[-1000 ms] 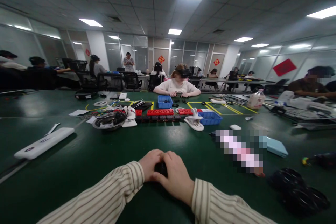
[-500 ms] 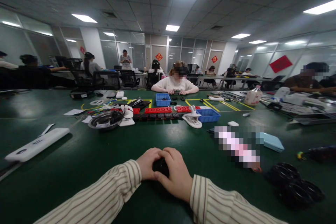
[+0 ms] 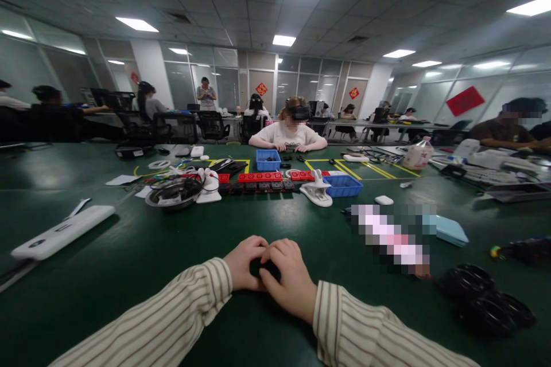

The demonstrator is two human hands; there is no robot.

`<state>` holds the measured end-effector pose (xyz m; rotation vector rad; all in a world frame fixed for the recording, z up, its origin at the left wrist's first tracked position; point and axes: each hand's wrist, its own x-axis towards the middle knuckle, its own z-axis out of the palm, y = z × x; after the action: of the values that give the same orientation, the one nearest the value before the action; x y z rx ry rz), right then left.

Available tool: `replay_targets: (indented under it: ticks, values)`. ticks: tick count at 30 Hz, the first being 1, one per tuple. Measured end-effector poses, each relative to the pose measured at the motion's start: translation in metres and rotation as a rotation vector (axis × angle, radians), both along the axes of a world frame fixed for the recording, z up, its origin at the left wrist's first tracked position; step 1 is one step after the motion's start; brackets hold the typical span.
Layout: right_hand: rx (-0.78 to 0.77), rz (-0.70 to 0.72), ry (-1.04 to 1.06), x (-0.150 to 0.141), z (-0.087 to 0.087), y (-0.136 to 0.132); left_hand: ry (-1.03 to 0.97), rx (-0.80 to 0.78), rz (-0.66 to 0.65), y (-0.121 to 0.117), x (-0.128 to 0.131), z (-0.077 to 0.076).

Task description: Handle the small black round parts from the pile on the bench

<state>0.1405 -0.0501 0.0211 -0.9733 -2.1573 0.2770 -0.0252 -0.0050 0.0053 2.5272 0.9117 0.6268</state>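
Both hands meet over the green table at the bottom middle. Between them is a small black object (image 3: 259,267), mostly covered by my fingers, so its kind cannot be made out. My left hand (image 3: 245,262) is curled round its left side, thumb low against the table. My right hand (image 3: 291,276) wraps over the top and right side, its fingertips touching those of my left hand.
A white power strip (image 3: 64,232) lies left. Beyond my hands are a bowl of cables (image 3: 175,192), red and black blocks (image 3: 260,176), a white clip (image 3: 318,190) and a blue bin (image 3: 343,186). Black rings (image 3: 486,301) lie right. A person (image 3: 289,132) sits opposite.
Less of the black object shows between my hands, and my right fingers have shifted slightly over it. The view has moved a little.
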Motion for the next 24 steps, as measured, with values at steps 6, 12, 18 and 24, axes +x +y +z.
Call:
replay_targets:
  ticks: [6,12,18,24]
  values:
    - [0.022,0.136,0.072,0.0025,0.0022,-0.0033,-0.013,0.000,0.000,0.0015,-0.0007,-0.0043]
    - [-0.026,-0.062,0.113,0.0024,0.0009,-0.0014,0.013,0.052,0.076,0.0010,-0.0011,-0.0035]
    - [-0.047,-0.101,0.003,-0.0003,-0.0018,0.0007,0.026,0.078,0.019,0.0017,0.0005,-0.0014]
    - [0.049,0.111,0.014,0.0025,0.0009,-0.0012,0.008,0.030,-0.050,0.0052,-0.0023,-0.0070]
